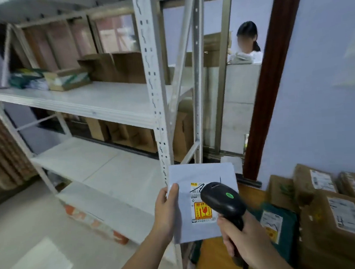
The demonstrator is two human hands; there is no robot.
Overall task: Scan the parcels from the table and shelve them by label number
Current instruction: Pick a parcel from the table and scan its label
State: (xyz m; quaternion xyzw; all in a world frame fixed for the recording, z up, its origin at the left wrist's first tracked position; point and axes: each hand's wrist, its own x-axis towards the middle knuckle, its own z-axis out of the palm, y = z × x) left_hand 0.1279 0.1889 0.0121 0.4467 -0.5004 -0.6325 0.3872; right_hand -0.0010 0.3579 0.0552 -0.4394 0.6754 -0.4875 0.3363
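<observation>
My left hand (167, 210) holds a flat white parcel (187, 228) by its left edge, thumb on its face. The parcel carries a label with an orange fragile sticker (202, 212). My right hand (243, 241) grips the handle of a black barcode scanner (223, 200), whose head with a green light sits over the label. Both are held in front of the white metal shelf unit (98, 100). Several brown cardboard parcels (334, 224) and a dark green parcel (282, 230) lie on the wooden table (214, 255) at lower right.
The shelf's upright post (155, 94) stands just behind the white parcel. Boxes and bagged parcels (61, 78) sit at the back of the upper shelf; more cartons stand behind the lower one. Another person (248, 45) is beyond a window at the right. Pale floor lies at the left.
</observation>
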